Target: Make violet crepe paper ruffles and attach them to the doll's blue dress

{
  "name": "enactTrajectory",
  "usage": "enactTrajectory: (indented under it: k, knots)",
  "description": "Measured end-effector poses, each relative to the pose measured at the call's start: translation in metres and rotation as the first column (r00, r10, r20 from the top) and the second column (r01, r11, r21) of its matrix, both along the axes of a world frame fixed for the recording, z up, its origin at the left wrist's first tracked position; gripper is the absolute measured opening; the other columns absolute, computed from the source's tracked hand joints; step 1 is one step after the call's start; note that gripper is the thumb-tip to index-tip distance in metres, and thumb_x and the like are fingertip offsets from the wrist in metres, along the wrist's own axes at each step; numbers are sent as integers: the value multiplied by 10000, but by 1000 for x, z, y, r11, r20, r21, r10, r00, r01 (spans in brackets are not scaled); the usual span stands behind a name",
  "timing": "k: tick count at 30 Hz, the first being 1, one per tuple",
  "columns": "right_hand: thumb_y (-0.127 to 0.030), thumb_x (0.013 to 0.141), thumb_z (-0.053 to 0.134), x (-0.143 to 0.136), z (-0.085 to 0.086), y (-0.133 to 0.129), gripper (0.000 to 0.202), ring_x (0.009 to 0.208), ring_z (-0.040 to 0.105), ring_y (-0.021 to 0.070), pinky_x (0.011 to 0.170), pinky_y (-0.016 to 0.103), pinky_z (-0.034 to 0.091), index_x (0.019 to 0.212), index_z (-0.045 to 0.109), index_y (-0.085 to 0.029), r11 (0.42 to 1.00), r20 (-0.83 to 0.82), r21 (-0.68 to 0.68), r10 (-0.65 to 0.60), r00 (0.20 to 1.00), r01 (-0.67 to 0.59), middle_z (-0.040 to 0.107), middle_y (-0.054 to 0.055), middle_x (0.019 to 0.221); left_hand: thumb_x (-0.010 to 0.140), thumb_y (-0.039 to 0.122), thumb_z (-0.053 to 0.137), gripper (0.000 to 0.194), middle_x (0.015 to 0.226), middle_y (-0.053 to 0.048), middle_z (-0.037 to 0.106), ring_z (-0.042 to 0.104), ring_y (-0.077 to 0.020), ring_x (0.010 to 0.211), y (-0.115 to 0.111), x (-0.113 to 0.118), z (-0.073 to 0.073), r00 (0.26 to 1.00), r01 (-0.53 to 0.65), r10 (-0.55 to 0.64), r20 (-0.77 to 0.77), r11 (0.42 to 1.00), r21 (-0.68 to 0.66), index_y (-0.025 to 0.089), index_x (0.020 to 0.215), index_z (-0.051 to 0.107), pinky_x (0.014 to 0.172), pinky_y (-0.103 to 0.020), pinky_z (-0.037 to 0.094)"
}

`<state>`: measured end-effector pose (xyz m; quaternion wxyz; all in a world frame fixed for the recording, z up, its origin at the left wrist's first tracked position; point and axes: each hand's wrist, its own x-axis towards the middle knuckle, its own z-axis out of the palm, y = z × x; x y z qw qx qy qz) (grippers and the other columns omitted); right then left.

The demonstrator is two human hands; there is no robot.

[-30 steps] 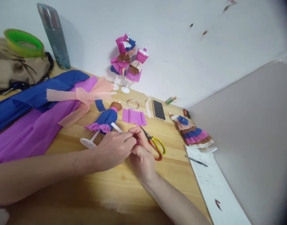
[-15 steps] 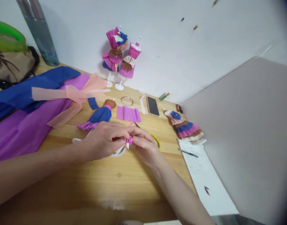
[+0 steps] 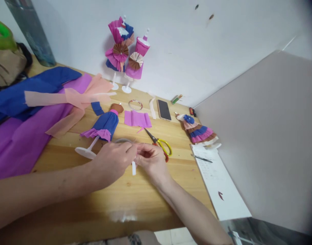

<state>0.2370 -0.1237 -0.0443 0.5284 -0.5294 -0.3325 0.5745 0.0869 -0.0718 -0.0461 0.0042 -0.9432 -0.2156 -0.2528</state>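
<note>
- One white strip (image 3: 133,168) is hanging below the fingertips of the left hand (image 3: 116,163) and right hand (image 3: 151,162), which are pinching its upper end, partly hidden.
- Scissors (image 3: 152,137) are lying just beyond the right hand, which is covering part of their red handle (image 3: 166,157).
- A blue-skirted dress form (image 3: 104,123) is lying beyond the left hand on the tabletop (image 3: 156,211).
- Compared with half a second earlier, more scissors are showing.

A narrow white strip (image 3: 133,168), upper end hidden, hangs nearly vertical between left grip (image 3: 115,163) and right grip (image 3: 155,164)
</note>
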Motion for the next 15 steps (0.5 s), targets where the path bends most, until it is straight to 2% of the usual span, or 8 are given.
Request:
enactTrajectory:
  k: [2,4,7,9,10,12,14,15]
  knots:
    - [-215,479,914,1,-1,-1,266,495,610,125,494,242,532,699,769,-180,1000,68,12,-17,998,16,708,-4,594,884,9,363,297,614,-3,550,540,-160,537,-3,0,-3,1000,22,-22,1,998,-56,174,735,561,472,-292,338]
    - [-184,507,875,5,0,-4,205,502,617,126,479,227,524,681,766,-186,995,151,55,-87,985,80,708,-4,591,884,38,396,247,740,-26,645,616,-163,647,-6,1,-3,997,68,-60,50,982,-174,158,865,610,554,-276,445]
    - [-160,556,815,20,8,-16,135,506,633,136,492,243,545,675,771,-207,971,254,156,-217,943,182,717,0,599,871,79,445,377,1027,-67,706,679,-164,896,-13,2,1,975,218,-182,126,892,-396,129,1225,566,748,-260,531]
    - [-129,549,805,43,18,-30,155,534,648,147,514,265,555,673,781,-218,949,333,208,-297,895,238,742,17,656,895,102,435,451,1025,-55,708,677,-146,893,-18,2,4,950,312,-268,160,825,-471,136,1340,500,761,-241,527]
    - [-115,557,795,59,23,-38,162,528,639,142,505,267,545,678,786,-222,914,357,249,-394,847,320,751,26,691,911,109,418,437,966,-43,710,673,-138,843,-19,2,5,938,346,-297,178,806,-481,139,1338,508,730,-231,517]
    - [-95,541,782,100,30,-58,172,526,635,150,478,276,515,659,788,-221,765,355,322,-644,677,559,741,44,685,932,120,400,388,872,-30,708,660,-131,760,-20,1,4,927,376,-319,199,792,-481,136,1286,557,671,-223,489]
    - [-92,474,746,146,31,-83,106,492,623,172,456,324,505,500,725,-192,513,320,431,-856,406,742,707,78,612,939,124,399,355,845,-33,716,659,-131,725,-20,0,-1,927,374,-312,208,798,-472,133,1232,600,642,-227,471]
    - [-95,478,715,169,30,-99,138,494,628,191,448,351,502,404,654,-194,356,305,498,-926,225,791,681,88,567,943,128,397,350,850,-39,724,663,-135,726,-20,0,-5,926,377,-311,214,801,-466,132,1219,612,641,-233,471]
